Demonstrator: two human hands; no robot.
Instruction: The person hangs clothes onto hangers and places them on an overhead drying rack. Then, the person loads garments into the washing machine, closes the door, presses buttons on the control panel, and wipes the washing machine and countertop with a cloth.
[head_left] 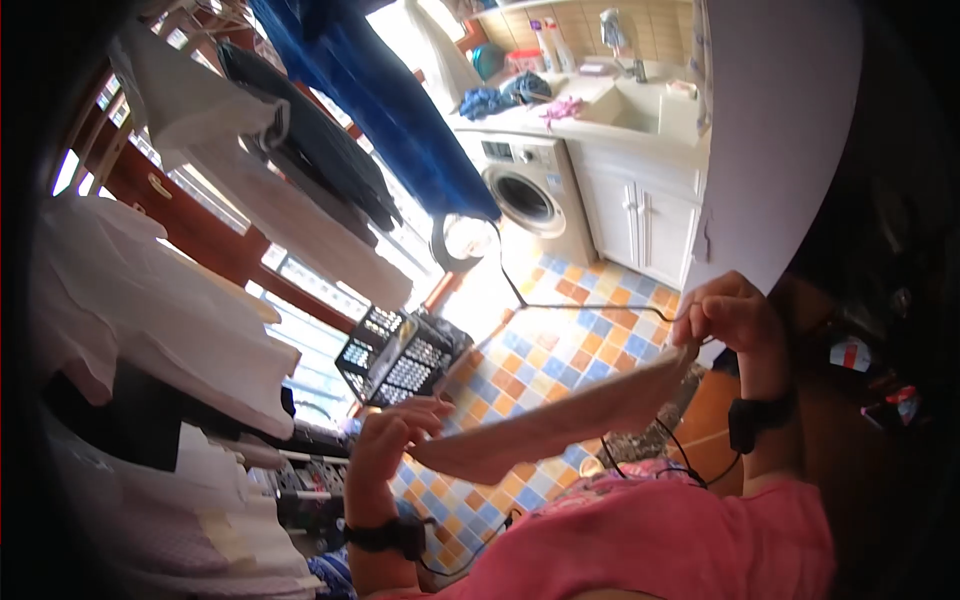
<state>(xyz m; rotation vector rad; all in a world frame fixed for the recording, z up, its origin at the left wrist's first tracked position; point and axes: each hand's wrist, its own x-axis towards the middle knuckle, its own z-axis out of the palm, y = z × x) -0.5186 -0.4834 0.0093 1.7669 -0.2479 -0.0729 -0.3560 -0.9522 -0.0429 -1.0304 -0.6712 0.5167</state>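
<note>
Pale cloth (565, 418) slants, long axis rising in view from left hand (392, 436) to right hand (735, 312); both pinch ends.

Left hand (385, 440): fingertips blurred, so their exact hold on the cloth was unclear.
Right hand (730, 315): curled fingers hid where the wire ended and how the cloth's corner was gripped.
Pale cloth (560, 415): blurred; its kind could not be told.
Dark wire (590, 307): one end disappeared behind the right hand's fingers.
Blue garment (385, 110): cut off by the top edge.
White garments (180, 290): faded into the dark lens rim.
Washing machine (575, 205): panel markings were too small to read.
Bottles (552, 45): labels were illegible.
Black crate (405, 360): contents could not be made out.
Pink shirt (640, 545): cut off by the bottom edge.
</note>
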